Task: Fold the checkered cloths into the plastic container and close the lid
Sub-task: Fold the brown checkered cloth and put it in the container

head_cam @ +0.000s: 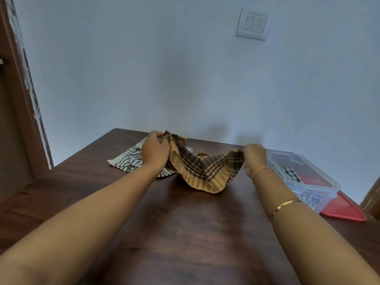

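An orange and brown checkered cloth hangs slack between both hands over the far part of the table. My left hand grips its left corner, raised a little. My right hand pinches the right corner next to the container. A white and grey checkered cloth lies flat on the table under and behind my left hand. The clear plastic container stands open at the right with a black and white checkered cloth inside. Its red lid lies under and beside it.
The dark wooden table runs up against a pale wall with a switch plate. A wooden door frame stands at the left. Another piece of wooden furniture shows at the far right edge.
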A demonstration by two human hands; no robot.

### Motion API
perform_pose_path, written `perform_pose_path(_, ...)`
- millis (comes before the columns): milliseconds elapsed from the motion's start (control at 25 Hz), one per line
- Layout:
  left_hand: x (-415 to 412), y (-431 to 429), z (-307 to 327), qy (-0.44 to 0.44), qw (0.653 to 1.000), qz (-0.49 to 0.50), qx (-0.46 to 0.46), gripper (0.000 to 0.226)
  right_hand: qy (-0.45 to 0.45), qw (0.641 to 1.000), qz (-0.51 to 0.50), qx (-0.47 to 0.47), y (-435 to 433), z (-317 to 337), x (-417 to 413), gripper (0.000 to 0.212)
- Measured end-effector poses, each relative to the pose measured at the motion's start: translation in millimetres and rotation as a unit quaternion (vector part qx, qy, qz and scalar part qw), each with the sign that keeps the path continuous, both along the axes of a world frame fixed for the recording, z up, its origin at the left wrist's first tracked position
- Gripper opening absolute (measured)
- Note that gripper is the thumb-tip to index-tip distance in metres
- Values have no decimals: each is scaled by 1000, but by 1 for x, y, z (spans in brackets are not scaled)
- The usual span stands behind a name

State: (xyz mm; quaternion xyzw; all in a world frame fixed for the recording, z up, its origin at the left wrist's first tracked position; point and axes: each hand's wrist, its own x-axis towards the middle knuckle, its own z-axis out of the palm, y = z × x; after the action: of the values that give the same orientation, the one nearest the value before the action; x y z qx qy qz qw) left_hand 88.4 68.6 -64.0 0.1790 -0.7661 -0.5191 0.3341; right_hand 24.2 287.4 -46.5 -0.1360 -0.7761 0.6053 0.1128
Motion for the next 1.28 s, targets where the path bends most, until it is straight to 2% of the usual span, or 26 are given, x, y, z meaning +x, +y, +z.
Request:
perform_pose_path(40,0,5,2,0,1000,-9,2,19,-55,990,53,116,-7,-2,4,27)
perform_pose_path(80,0,9,5,4,1000,-16,2,17,-65,972,77,210,-15,-3,10,33)
perform_pose_path(120,0,13,8,10,1000,-23,4,16,-32,965,91,246,-24,-1,19,34)
perform_pose_path(160,1,17,10,18,999,-32,7,14,33,964,115,236,-32,2,26,29)
perform_pose_path(240,3,22,13,37,998,-59,6,10,145,956,208,147,-50,13,43,24)
perform_pose_path(320,5,25,16,59,993,-105,1,4,163,935,293,112,-61,24,54,38)
perform_pose_path(400,8,26,17,63,985,-160,-25,20,153,913,348,151,-67,31,61,42)
perform_pose_path(440,9,26,16,50,982,-178,-41,29,149,904,364,166,-68,31,59,35)
perform_pose_path(520,9,23,14,9,982,-182,-41,34,149,916,335,163,-64,30,53,18)
perform_pose_path(600,8,19,12,-25,983,-179,19,27,163,935,263,175,-55,29,46,20)
perform_pose_path(680,6,14,10,-34,982,-177,50,16,178,935,200,231,-46,28,41,15)
perform_pose_path(760,6,11,8,-23,980,-187,70,26,193,940,123,252,-38,26,36,13)
perform_pose_path(840,5,8,7,-13,981,-171,91,32,193,966,23,173,-26,28,31,20)
perform_pose_path(920,4,3,6,7,987,-119,103,24,190,977,-50,88,-18,31,26,21)
perform_pose_path(1000,3,-1,6,17,994,-77,79,24,209,977,-34,-14,-16,30,24,12)
perform_pose_path(1080,3,0,9,22,998,-50,12,21,241,966,6,-96,-20,29,27,6)
perform_pose_path(1200,6,0,15,54,998,-9,-12,16,311,949,12,-51,-23,33,31,5)
perform_pose_path(1280,6,-5,18,74,997,33,-6,22,346,938,21,-13,-22,40,33,17)
